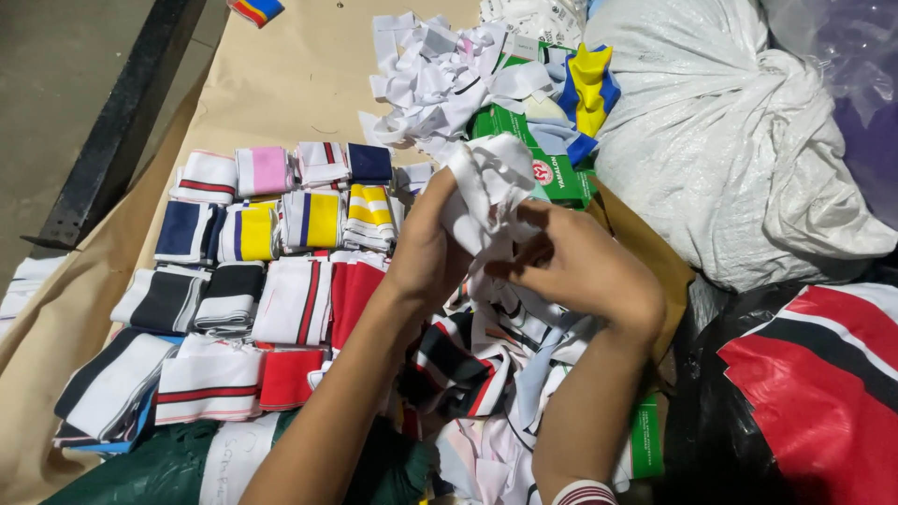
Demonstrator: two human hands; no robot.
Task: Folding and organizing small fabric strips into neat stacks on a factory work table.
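Both hands, left hand (426, 252) and right hand (580, 266), clutch a white strip bunch (486, 182); folded stacks (271, 271) fill the brown sheet's (281, 84) left side, a loose pile (496, 365) remains unsorted.

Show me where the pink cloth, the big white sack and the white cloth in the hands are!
pink cloth (265, 169), head view, middle of its pink band.
big white sack (711, 122), head view, its bulging side.
white cloth (486, 182), head view, bunched part above both hands.

bare forearms, no sleeves; right wrist (582, 493) wears what looks like a striped red-and-white band
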